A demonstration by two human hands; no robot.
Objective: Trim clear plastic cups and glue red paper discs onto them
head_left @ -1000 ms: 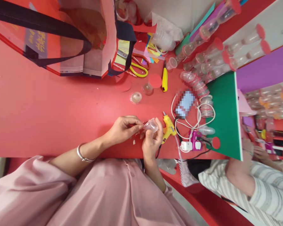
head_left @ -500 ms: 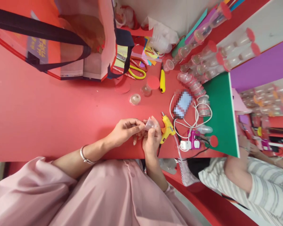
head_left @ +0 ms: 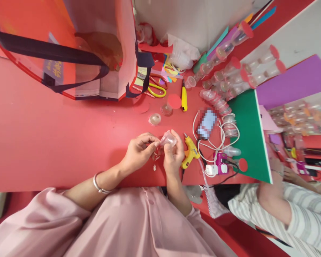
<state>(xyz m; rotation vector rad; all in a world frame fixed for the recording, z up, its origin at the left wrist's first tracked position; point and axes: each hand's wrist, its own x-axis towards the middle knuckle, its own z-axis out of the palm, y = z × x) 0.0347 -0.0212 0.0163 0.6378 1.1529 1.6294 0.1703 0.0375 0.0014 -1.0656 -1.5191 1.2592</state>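
Observation:
A small clear plastic cup (head_left: 168, 139) lies tilted in my right hand (head_left: 173, 155), whose fingers and thumb wrap round it. At the cup's rim, my left hand (head_left: 140, 151) is closed in a pinch. From its fingertips hangs a thin reddish strand (head_left: 156, 155) with a whitish bit at its lower end; its exact kind is too small to tell. Just right of my right hand, a yellow glue gun (head_left: 190, 152) rests on the red table (head_left: 56, 142). Beyond my hands sit a clear cup (head_left: 154, 119) and a clear cup piece with a red disc (head_left: 173, 101).
A big open bag (head_left: 96, 82) stands at the back left. Scissors (head_left: 157, 85) and a yellow cutter (head_left: 184, 98) lie behind. To the right are a phone (head_left: 207, 123), white cables, a purple power adapter (head_left: 221, 163), stacked cups and a green board (head_left: 247, 135). Another person's arm (head_left: 273, 192) shows beyond.
My right hand has turned the cup so more of its side shows. The reddish strand now hangs visibly below my left fingertips. The whole view has shifted slightly.

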